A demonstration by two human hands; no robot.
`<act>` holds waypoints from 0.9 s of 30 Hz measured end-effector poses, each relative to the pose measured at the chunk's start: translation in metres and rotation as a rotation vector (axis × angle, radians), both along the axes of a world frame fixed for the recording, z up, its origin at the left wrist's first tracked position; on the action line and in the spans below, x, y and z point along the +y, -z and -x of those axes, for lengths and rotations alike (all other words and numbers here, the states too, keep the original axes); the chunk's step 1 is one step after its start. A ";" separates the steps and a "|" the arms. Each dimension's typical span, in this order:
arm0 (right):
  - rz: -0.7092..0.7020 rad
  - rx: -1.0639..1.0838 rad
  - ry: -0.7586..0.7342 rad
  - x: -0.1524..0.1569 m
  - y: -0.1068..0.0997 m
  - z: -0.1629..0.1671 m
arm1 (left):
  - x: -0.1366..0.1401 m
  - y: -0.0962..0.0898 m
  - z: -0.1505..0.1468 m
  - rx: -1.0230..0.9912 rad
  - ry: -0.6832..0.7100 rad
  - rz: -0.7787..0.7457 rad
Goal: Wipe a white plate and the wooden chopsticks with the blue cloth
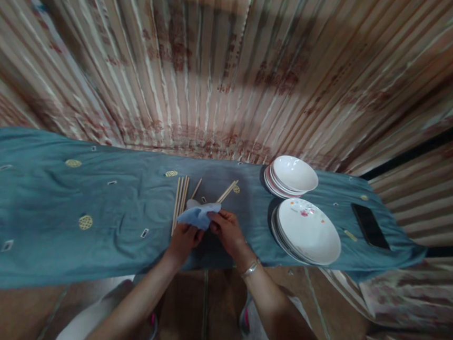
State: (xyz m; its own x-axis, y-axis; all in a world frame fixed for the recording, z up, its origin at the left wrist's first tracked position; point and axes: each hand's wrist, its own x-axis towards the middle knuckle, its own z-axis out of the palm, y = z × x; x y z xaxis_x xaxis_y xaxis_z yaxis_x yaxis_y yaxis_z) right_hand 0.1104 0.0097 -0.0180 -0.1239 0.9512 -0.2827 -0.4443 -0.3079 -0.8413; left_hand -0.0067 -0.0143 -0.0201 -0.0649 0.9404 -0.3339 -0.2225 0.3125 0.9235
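Both hands hold a light blue cloth (202, 215) over the middle of the table's near half. My left hand (185, 239) grips its lower left part, fingers partly hidden. From the right, my right hand (229, 229) pinches the cloth's edge between thumb and fingers. Several wooden chopsticks (180, 200) lie side by side just left of the cloth. Beyond it, a single stick (197, 188) slants, and a couple of sticks (228, 190) show to the right, their lower ends hidden. A small pale, rounded thing (193, 203) peeks out behind the cloth; its kind is unclear.
A blue-green patterned tablecloth (49, 202) covers the long table. To the right stand a stack of white bowls (295, 173) and, nearer, a stack of flower-patterned plates (308, 233). A black phone (370, 226) lies at the far right. Pleated curtains (202, 83) hang behind.
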 end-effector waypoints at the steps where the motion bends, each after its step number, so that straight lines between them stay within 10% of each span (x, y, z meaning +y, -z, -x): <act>1: -0.009 -0.001 0.025 0.003 -0.001 -0.004 | 0.000 -0.001 0.000 -0.025 0.024 0.007; 11: -0.030 0.055 0.257 0.026 -0.017 -0.052 | -0.005 -0.003 -0.001 -0.069 0.161 0.080; 27: -0.014 0.016 0.161 0.019 -0.008 -0.036 | -0.002 -0.008 -0.003 -0.125 0.099 0.049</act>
State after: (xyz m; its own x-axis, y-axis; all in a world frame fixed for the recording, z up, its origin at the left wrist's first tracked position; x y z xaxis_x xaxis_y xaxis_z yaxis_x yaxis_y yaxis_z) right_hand 0.1460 0.0285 -0.0102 0.0256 0.9630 -0.2683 -0.5004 -0.2200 -0.8374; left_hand -0.0038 -0.0163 -0.0125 0.0725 0.9225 -0.3792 -0.3007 0.3827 0.8735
